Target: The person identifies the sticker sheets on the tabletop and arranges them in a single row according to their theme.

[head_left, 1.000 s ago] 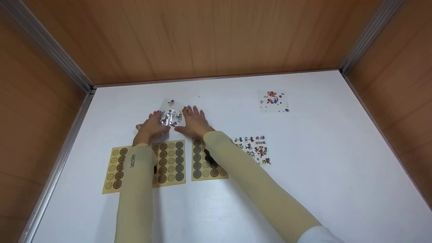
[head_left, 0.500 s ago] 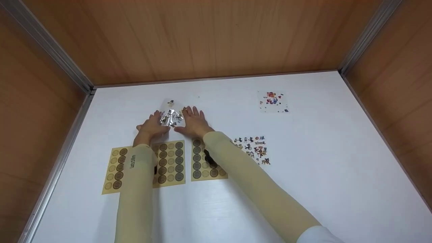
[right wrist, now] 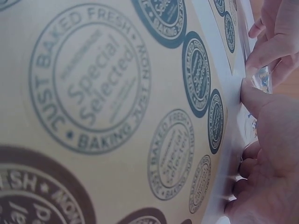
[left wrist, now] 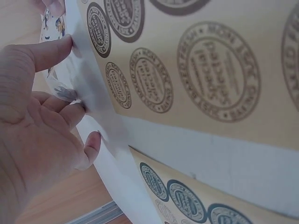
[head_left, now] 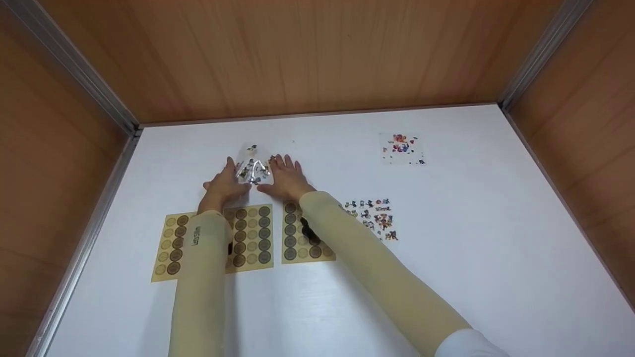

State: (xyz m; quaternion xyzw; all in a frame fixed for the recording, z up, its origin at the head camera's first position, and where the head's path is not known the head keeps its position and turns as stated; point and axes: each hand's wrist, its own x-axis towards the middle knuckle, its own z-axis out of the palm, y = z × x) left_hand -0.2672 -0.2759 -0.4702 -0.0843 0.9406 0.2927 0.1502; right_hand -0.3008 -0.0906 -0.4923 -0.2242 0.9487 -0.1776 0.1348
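Note:
A clear sheet of small coloured stickers lies between my two hands near the back left of the table, with shiny glare across its wrinkled film. My left hand is at its left edge, fingers extended and thumb toward the near edge. In the left wrist view, fingertips of the left hand touch the table around a raised bit of clear film. Spread flat, my right hand presses along the sheet's right side, its thumb by the near edge. The right wrist view shows that hand beside the film.
Nearer to me lie tan sheets of round "Special Selected" labels, partly under the forearms; another label sheet is under the right one. A clear sticker sheet lies right of the forearm, another farther back. Wooden walls enclose the table.
The fingers of my left hand have stretched slightly farther forward along the sticker sheet's left edge. The right hand stays in place.

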